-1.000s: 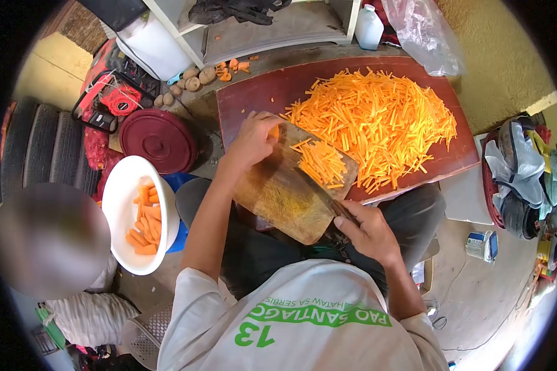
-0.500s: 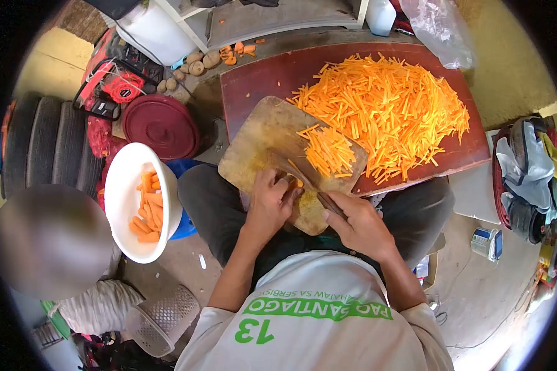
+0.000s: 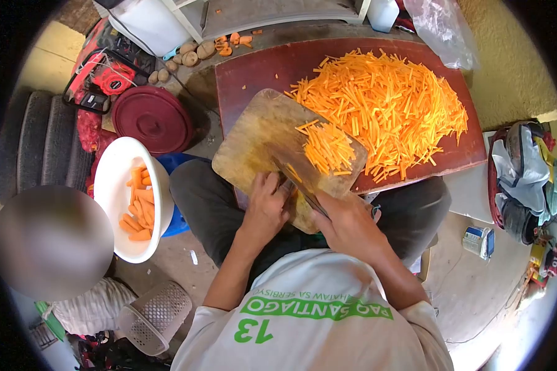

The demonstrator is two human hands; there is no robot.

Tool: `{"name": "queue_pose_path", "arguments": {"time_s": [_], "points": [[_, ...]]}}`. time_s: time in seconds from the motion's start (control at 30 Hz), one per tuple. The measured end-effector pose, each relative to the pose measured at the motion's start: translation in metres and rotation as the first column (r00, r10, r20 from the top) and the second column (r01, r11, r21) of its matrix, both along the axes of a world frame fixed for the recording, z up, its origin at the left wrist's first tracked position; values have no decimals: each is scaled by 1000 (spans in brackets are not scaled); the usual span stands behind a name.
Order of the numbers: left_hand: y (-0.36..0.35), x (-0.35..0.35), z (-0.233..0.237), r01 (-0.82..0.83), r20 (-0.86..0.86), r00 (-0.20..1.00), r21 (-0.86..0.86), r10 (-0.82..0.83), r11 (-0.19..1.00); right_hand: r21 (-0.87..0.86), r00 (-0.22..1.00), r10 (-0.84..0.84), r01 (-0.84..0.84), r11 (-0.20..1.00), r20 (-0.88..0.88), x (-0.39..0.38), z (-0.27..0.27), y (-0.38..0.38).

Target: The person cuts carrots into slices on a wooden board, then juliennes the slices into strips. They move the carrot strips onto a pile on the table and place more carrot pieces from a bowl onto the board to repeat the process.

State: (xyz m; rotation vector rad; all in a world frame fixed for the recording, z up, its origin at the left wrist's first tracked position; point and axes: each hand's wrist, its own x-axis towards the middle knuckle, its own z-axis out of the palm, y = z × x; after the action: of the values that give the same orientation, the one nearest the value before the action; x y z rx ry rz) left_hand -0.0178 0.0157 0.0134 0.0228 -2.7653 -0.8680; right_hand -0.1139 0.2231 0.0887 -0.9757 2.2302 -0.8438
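My right hand (image 3: 348, 221) is closed round the handle of a knife (image 3: 298, 184), whose blade slants up and left across the wooden cutting board (image 3: 244, 139). Beside the blade, my left hand (image 3: 266, 207) is closed with bent fingertips on a carrot piece, mostly hidden under the fingers. A thin orange strip clings to the blade. Cut carrot strips (image 3: 329, 149) lie in a small pile on the board's right side. Beyond the board, a big heap of carrot strips (image 3: 384, 111) covers much of the dark red table (image 3: 247, 68).
To the left stands a white basin (image 3: 125, 244) with peeled carrots (image 3: 141, 213) inside. Behind it are a maroon lid (image 3: 151, 119), several tyres (image 3: 34, 142) and potatoes (image 3: 190, 58). A white plastic basket (image 3: 155, 318) sits lower left, near a person (image 3: 93, 307) with a blurred head.
The knife blade has shifted slightly left beside my left fingers, which have drawn back a little. The view has tilted slightly, moving the basin and lid left in the picture.
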Motion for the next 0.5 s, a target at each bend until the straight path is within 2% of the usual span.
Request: {"name": "queue_pose_path", "arguments": {"time_s": [0.03, 0.13, 0.27, 0.33, 0.43, 0.5], "points": [[-1, -1, 0, 9, -19, 1000, -18, -9, 1000, 61, 1000, 4, -6, 998, 30, -4, 1, -7], [-6, 0, -3, 32, -30, 999, -24, -33, 999, -102, 1000, -1, 1, 995, -2, -7, -15, -3], [-5, 3, -3, 18, -13, 1000, -29, -19, 999, -252, 983, -7, -40, 967, -184, 5, -13, 16], [-6, 1, -2, 28, -17, 999, -28, -28, 999, -240, 974, -18, -37, 970, -224, 11, -15, 14], [-4, -1, -6, 46, -51, 997, -71, -50, 996, -96, 991, 28, -41, 995, -129, 3, -16, -5], [-4, -1, -5, 56, -83, 994, -116, -66, 992, -133, 990, 41, -59, 989, -132, 3, -17, -5]]}}
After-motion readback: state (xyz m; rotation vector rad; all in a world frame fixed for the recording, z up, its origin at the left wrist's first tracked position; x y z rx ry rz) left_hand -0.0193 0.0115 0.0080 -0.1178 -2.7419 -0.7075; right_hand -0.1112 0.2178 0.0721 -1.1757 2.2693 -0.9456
